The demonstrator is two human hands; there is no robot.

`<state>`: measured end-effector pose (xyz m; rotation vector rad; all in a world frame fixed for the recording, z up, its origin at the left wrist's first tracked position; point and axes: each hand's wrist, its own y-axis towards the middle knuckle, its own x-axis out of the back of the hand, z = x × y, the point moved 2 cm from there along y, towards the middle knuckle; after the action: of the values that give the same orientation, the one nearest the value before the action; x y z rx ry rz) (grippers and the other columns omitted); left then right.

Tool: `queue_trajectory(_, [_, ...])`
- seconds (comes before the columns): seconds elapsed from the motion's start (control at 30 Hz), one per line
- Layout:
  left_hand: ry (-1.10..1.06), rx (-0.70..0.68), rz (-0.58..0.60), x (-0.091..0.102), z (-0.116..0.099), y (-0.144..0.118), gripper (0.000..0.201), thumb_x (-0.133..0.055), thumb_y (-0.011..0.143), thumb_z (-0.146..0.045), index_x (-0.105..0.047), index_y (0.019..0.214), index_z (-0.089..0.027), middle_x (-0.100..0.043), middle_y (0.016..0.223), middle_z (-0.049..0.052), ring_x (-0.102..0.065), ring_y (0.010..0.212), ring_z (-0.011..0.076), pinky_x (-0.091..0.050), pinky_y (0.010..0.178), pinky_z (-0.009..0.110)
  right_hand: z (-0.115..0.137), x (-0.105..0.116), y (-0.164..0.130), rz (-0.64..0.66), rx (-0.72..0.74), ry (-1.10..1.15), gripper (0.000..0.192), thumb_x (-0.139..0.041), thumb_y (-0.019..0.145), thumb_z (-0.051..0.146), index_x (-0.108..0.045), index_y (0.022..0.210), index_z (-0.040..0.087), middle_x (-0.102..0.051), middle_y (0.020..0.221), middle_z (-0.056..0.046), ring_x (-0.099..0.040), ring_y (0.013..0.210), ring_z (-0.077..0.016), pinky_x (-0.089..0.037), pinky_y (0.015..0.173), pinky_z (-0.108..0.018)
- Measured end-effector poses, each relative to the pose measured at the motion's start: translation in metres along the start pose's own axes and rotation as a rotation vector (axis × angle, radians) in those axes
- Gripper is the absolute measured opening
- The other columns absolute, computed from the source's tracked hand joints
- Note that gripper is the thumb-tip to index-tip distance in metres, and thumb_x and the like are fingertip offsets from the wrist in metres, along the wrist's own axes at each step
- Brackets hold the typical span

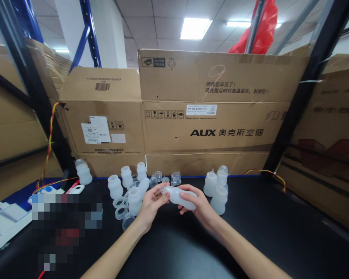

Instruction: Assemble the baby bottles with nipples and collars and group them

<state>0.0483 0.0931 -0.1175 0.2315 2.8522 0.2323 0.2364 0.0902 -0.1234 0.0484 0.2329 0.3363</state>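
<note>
A translucent white baby bottle (178,196) lies tilted on its side in the air between my hands, its neck end toward the left. My right hand (200,204) wraps its fingers around the bottle's body. At the neck end my left hand (153,206) pinches the top, where a clear teat or collar partly shows between the fingers. Beside my left hand stand several open bottles (115,187), with loose collar rings (121,212) and a dark-looking clear cap (128,222) near them. To the right of my right hand is a group of bottles (219,199), some with tops fitted.
Clear caps (176,178) sit behind my hands on the black tabletop (250,232). A capped bottle (83,172) stands at the back left. Cardboard boxes (168,128) wall off the back. Dark rack posts (291,89) rise at both sides; a pixelated patch covers the left.
</note>
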Motion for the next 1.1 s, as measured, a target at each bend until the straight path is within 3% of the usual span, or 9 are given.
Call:
queue_trajectory(0.1, [0.017,-0.037,-0.017,-0.001,0.001,-0.001,0.054,-0.087,0.073,-0.044,-0.071,0.116,-0.016,-0.074,0.111,0.011,-0.067,0.092,0.0190,-0.056,0.074,0.022,-0.004,-0.004,0.001,0.100,-0.229,0.289,0.057,-0.079,0.083,0.046,-0.058,0.126,0.017,-0.065,0.109,-0.009,-0.066,0.077,-0.0127,-0.059,0.074,-0.026])
queue_trajectory(0.2, [0.024,-0.050,-0.067,0.000,0.006,0.000,0.059,-0.086,0.072,-0.048,-0.070,0.119,-0.015,-0.074,0.115,0.012,-0.068,0.093,0.0211,-0.057,0.070,0.024,-0.011,-0.006,0.003,0.035,-0.144,0.253,0.058,-0.079,0.083,0.048,-0.057,0.127,0.017,-0.064,0.111,-0.009,-0.066,0.079,-0.0137,-0.059,0.077,-0.029])
queue_trajectory(0.33, [-0.034,0.042,-0.138,-0.001,0.014,0.001,0.065,-0.086,0.070,-0.051,-0.069,0.123,-0.016,-0.074,0.113,0.011,-0.069,0.091,0.0210,-0.059,0.068,0.025,-0.010,-0.004,0.004,-0.126,0.416,-0.392,0.039,-0.078,0.083,0.038,-0.067,0.115,0.017,-0.061,0.111,-0.010,-0.064,0.096,-0.0196,-0.058,0.087,-0.034])
queue_trajectory(0.43, [-0.092,0.136,-0.155,-0.002,0.016,0.002,0.061,-0.086,0.069,-0.053,-0.071,0.115,-0.015,-0.076,0.107,0.010,-0.070,0.087,0.0199,-0.059,0.068,0.024,-0.008,-0.007,-0.002,-0.084,0.856,-0.852,0.030,-0.068,0.091,0.022,-0.068,0.121,0.022,-0.056,0.121,-0.011,-0.060,0.108,-0.0193,-0.055,0.095,-0.033])
queue_trajectory(0.6, [-0.084,0.150,-0.161,0.000,0.017,0.003,0.061,-0.084,0.070,-0.057,-0.073,0.113,-0.015,-0.077,0.101,0.011,-0.070,0.080,0.0198,-0.056,0.062,0.023,-0.010,-0.011,-0.008,-0.110,1.186,-1.192,0.032,-0.060,0.093,0.009,-0.068,0.119,0.025,-0.059,0.118,-0.011,-0.060,0.100,-0.0204,-0.057,0.083,-0.034])
queue_trajectory(0.77, [-0.089,0.099,-0.149,-0.001,0.017,-0.001,0.067,-0.083,0.072,-0.058,-0.070,0.123,-0.018,-0.074,0.115,0.013,-0.070,0.104,0.0274,-0.059,0.081,0.031,-0.007,-0.012,-0.004,-0.145,0.819,-0.653,0.024,-0.069,0.090,0.024,-0.069,0.113,0.022,-0.057,0.113,-0.011,-0.063,0.098,-0.0198,-0.059,0.083,-0.031])
queue_trajectory(0.97, [-0.047,-0.020,-0.042,-0.007,-0.001,-0.009,0.062,-0.086,0.071,-0.050,-0.070,0.123,-0.020,-0.070,0.129,0.013,-0.064,0.119,0.0296,-0.054,0.099,0.032,-0.025,-0.020,0.004,0.050,-0.246,0.321,0.061,-0.058,0.091,0.063,-0.054,0.128,0.014,-0.060,0.102,-0.009,-0.060,0.064,-0.0106,-0.055,0.057,-0.022])
queue_trajectory(1.03, [-0.015,-0.043,-0.062,-0.008,-0.007,-0.010,0.064,-0.087,0.070,-0.050,-0.070,0.123,-0.019,-0.070,0.127,0.014,-0.065,0.118,0.0303,-0.055,0.096,0.031,-0.029,-0.018,0.004,-0.005,-0.274,0.197,0.071,-0.043,0.095,0.072,-0.047,0.136,0.014,-0.060,0.101,-0.011,-0.060,0.064,-0.0130,-0.055,0.056,-0.025])
queue_trajectory(1.1, [0.012,-0.058,-0.141,-0.009,-0.011,-0.010,0.066,-0.088,0.069,-0.051,-0.069,0.123,-0.018,-0.071,0.125,0.014,-0.067,0.113,0.0296,-0.056,0.087,0.029,-0.026,-0.013,0.001,-0.157,-0.009,-0.152,0.071,-0.041,0.096,0.073,-0.045,0.140,0.017,-0.061,0.106,-0.011,-0.063,0.076,-0.0172,-0.057,0.065,-0.030])
